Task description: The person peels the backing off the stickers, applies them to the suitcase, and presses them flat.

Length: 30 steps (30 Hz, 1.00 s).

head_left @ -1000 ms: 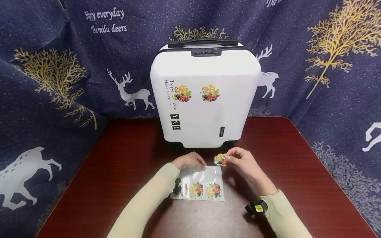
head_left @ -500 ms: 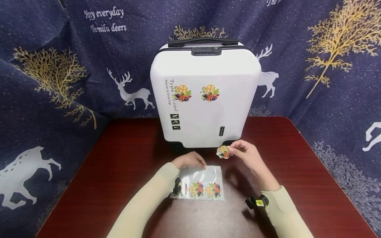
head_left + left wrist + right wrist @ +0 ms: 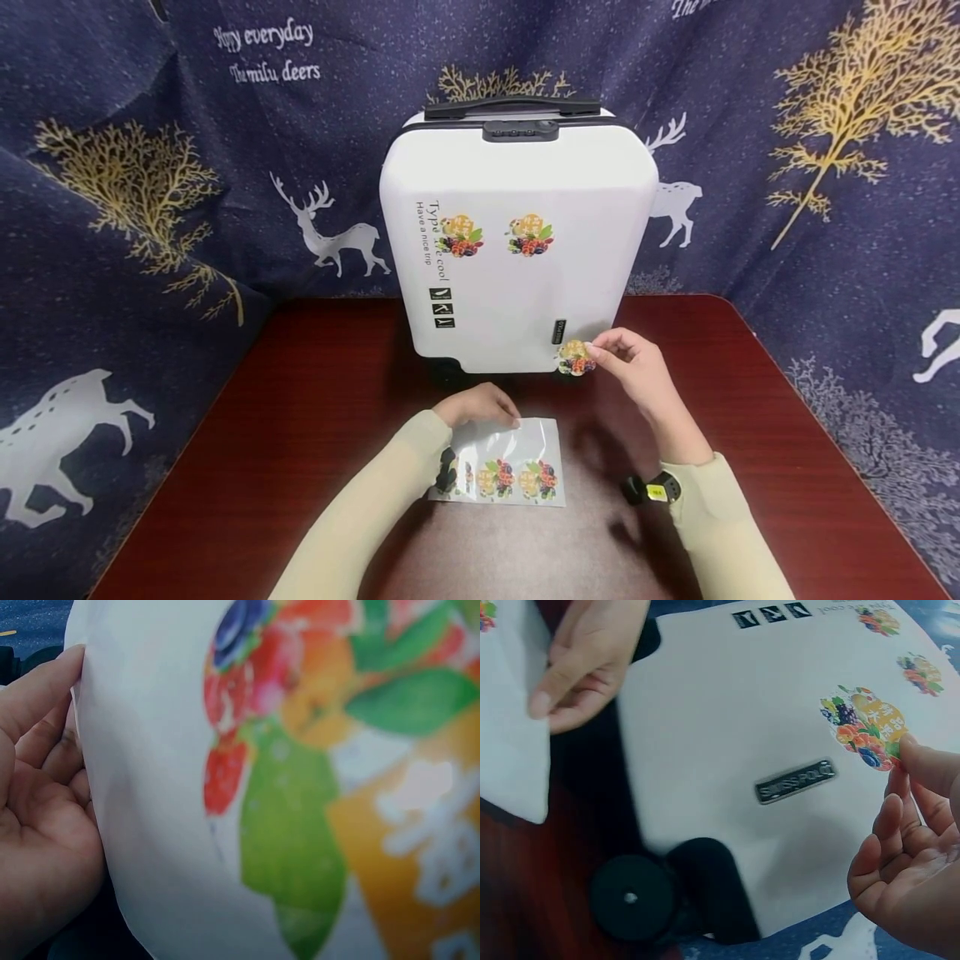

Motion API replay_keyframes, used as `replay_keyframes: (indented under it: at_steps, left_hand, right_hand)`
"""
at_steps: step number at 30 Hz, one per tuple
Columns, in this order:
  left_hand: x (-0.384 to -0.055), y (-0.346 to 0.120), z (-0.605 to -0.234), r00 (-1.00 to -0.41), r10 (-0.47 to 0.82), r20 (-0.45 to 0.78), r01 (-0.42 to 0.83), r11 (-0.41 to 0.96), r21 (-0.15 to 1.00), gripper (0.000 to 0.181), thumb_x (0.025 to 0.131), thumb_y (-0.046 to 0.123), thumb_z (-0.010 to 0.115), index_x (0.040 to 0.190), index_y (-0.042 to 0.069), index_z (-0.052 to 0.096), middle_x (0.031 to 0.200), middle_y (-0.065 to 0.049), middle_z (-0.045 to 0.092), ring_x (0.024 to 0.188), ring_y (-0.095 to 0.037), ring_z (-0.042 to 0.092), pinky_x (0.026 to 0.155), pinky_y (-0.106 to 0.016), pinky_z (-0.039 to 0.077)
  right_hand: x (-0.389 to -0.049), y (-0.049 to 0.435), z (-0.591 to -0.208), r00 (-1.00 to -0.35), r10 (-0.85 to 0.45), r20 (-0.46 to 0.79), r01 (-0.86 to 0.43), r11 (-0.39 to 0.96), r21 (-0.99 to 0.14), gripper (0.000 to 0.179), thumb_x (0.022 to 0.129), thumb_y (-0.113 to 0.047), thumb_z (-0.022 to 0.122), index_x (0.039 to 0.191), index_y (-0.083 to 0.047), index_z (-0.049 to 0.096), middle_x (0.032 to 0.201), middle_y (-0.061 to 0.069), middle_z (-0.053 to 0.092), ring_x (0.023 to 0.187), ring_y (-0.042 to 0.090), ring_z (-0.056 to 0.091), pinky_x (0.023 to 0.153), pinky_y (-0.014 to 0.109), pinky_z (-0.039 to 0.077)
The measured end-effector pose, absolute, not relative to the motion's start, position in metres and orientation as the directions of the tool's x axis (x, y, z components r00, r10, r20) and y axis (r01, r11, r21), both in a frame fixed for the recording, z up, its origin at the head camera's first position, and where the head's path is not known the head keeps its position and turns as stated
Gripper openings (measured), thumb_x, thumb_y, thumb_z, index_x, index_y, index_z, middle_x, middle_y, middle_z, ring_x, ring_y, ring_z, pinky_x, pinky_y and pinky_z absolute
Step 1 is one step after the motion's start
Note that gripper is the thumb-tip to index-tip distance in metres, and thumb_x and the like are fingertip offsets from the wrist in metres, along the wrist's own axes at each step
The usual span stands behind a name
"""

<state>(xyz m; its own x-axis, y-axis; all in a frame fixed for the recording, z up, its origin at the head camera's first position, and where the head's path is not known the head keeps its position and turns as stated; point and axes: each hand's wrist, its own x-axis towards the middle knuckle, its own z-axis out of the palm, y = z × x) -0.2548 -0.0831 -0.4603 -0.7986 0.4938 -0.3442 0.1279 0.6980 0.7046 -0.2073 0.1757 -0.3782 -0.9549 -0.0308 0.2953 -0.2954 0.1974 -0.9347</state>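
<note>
My right hand [image 3: 636, 367] pinches a loose fruit sticker [image 3: 575, 358] by its right edge, between thumb and fingers. In the head view that sticker overlaps the lower right corner of a white suitcase [image 3: 510, 292]; in the right wrist view it appears held up in front of the case. With its thumb on top and fingers behind, my left hand [image 3: 480, 405] holds the far edge of a sticker sheet [image 3: 538, 435]. Printed fruit stickers [image 3: 540, 479] show along the sheet's near side, and my left wrist hides part of it. Up close, the sheet [image 3: 150, 772] fills the left wrist view.
Two matching fruit stickers, a left one [image 3: 461, 236] and a right one [image 3: 531, 236], lie on the suitcase's upper front. The case stands upright at the back of a dark red table [image 3: 300, 400]. A blue deer-print cloth [image 3: 300, 125] hangs behind.
My right hand has carried the sticker up and slightly right, from beside the sheet to the suitcase's lower corner. The left hand and the sheet have stayed in place.
</note>
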Motion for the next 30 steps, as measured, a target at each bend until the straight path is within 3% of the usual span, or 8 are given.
replay_keyframes:
  at_steps: [7,30]
  left_hand:
    - [-0.255,-0.084,-0.461,-0.801,0.483,-0.352,0.113,0.701,0.704,0.018,0.091,0.019,0.077,0.106,0.01,0.081,0.111,-0.005,0.077,0.093,-0.01,0.06,0.088,-0.025,0.048]
    - [-0.254,-0.084,-0.461,-0.802,0.484,-0.35,0.091,0.678,0.729,0.018,0.09,0.016,0.077,0.105,0.008,0.081,0.11,-0.006,0.078,0.092,-0.009,0.059,0.089,-0.024,0.047]
  right_hand:
    - [-0.21,0.177,-0.361,-0.946,0.015,0.324,-0.318,0.157,-0.935,0.032,0.093,0.0,0.07,0.081,-0.03,0.067,0.071,-0.019,0.062,0.069,0.001,0.053,0.062,0.021,0.04]
    - [-0.216,0.183,-0.324,-0.902,0.164,0.4,-0.398,0.046,-0.916,0.038,0.091,0.008,0.068,0.08,-0.028,0.071,0.073,-0.017,0.066,0.073,0.0,0.058,0.07,0.013,0.048]
